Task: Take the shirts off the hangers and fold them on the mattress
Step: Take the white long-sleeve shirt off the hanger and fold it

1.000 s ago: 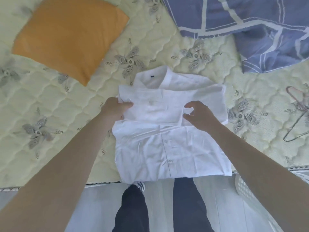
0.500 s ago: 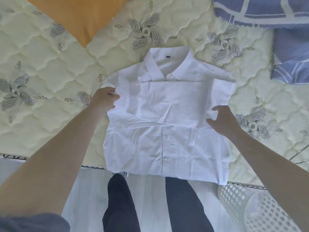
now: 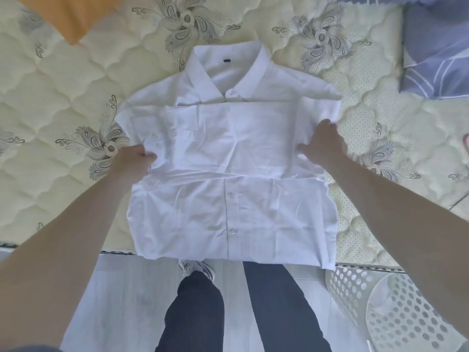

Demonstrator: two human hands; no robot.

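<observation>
White shirt [image 3: 233, 158] lies front-up on the mattress [image 3: 63, 97], at the middle of the near edge, its collar pointing toward the far side and its hem hanging just over the near edge. It is partly folded: the sides are tucked in so the body forms a rough rectangle, and a layer of cloth is folded across the chest, its lower edge running straight across just above two buttons of the placket. A small dark label shows inside the collar.

The left hand [image 3: 132, 163] is clenched on the shirt's left edge at the fold line, fingers curled into the cloth. The right hand [image 3: 324, 146] is on the right edge at about the same height, thumb lying on top of the fabric and fingers wrapped over the side; it grips the edge too. Both bare forearms reach in from the near corners of the view.

An orange pillow [image 3: 68, 16] sits toward the far left corner of the mattress, and a blue patterned blanket [image 3: 436, 49] lies at the far right, both well apart from the shirt. On the floor by the near edge stand the person's dark trousers [image 3: 279, 308], with a white perforated laundry basket [image 3: 396, 311] just to the right.
</observation>
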